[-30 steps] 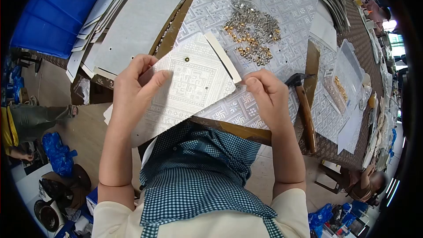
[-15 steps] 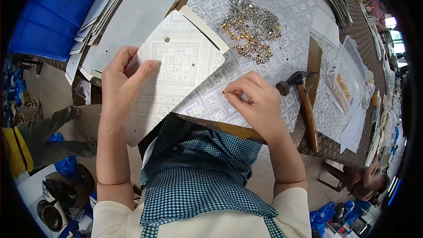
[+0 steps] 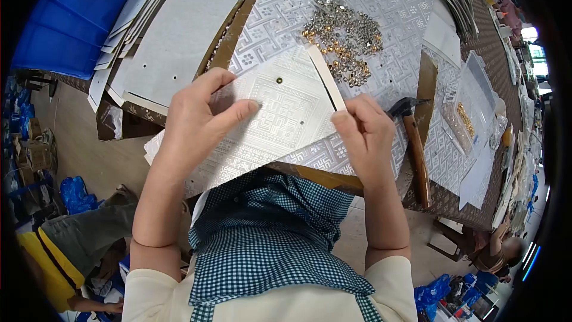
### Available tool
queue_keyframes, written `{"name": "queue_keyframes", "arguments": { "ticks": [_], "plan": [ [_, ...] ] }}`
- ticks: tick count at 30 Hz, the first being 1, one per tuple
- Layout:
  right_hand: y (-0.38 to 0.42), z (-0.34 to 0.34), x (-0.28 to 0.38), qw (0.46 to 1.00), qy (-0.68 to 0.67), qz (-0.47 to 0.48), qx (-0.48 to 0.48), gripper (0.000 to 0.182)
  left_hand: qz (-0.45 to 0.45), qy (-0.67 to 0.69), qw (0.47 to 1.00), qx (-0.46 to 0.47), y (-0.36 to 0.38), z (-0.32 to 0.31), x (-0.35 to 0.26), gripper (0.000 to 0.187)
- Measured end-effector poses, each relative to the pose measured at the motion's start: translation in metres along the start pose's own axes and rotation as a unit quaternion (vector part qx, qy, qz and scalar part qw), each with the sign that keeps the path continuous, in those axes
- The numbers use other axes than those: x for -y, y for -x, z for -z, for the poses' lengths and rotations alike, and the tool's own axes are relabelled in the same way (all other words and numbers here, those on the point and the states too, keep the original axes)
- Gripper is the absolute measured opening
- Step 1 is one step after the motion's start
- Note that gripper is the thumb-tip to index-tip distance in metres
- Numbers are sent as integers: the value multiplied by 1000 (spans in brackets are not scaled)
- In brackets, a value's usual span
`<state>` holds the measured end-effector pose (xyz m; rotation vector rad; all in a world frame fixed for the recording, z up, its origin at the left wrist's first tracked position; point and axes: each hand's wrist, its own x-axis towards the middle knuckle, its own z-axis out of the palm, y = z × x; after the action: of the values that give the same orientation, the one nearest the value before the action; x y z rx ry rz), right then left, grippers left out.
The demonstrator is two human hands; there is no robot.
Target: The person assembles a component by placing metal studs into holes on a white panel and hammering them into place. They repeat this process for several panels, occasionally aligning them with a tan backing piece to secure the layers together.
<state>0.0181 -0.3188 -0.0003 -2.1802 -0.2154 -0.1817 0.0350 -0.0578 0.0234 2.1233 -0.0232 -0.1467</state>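
A white embossed panel (image 3: 262, 131) with a cream strip (image 3: 326, 77) along its upper right edge is held tilted above the table. My left hand (image 3: 202, 119) is closed on its left side, thumb on the face and fingers behind. My right hand (image 3: 368, 134) pinches the right corner by the lower end of the strip. Whether a small gold piece is also in its fingers is hidden. A brass-coloured eyelet (image 3: 279, 80) sits in the panel, and a small hole (image 3: 302, 123) shows lower right of it. Behind the panel lies a pile of silver and gold eyelets (image 3: 345, 36).
A hammer (image 3: 417, 158) lies just right of my right hand. Grey patterned sheets (image 3: 393, 18) cover the table. A clear plastic box (image 3: 471, 101) stands at right. Stacked boards (image 3: 190, 30) and a blue crate (image 3: 71, 18) are at left. A person in yellow (image 3: 53, 268) is at lower left.
The panel and my left hand have moved right. My right hand, which was pinching a small gold piece, has moved right and up and now grips the panel's corner.
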Motion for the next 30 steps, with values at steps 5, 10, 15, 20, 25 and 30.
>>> {"name": "queue_keyframes", "arguments": {
  "ticks": [5, 10, 15, 20, 25, 30],
  "plan": [
    [-1, -3, 6, 998, 44, -51, 14, 24, -24, -83, 996, 20, -5, -8, -2, 46],
    [-2, -6, 3, 996, 68, -58, 11, 28, -19, -93, 995, 14, -7, -15, 3, 37],
    [-3, -8, 2, 995, 89, -41, 6, 28, -30, -102, 994, 13, -8, -16, 4, 36],
    [-3, -11, 0, 995, 94, -29, -1, 28, -33, -120, 992, 8, -8, -17, 4, 37],
    [-4, -10, 1, 991, 134, -13, 3, 30, -36, -143, 989, 5, -8, -18, 4, 39],
    [0, -9, -5, 987, 161, 10, 5, 28, -21, -158, 987, 1, -6, -20, -2, 39]
  ]
}}
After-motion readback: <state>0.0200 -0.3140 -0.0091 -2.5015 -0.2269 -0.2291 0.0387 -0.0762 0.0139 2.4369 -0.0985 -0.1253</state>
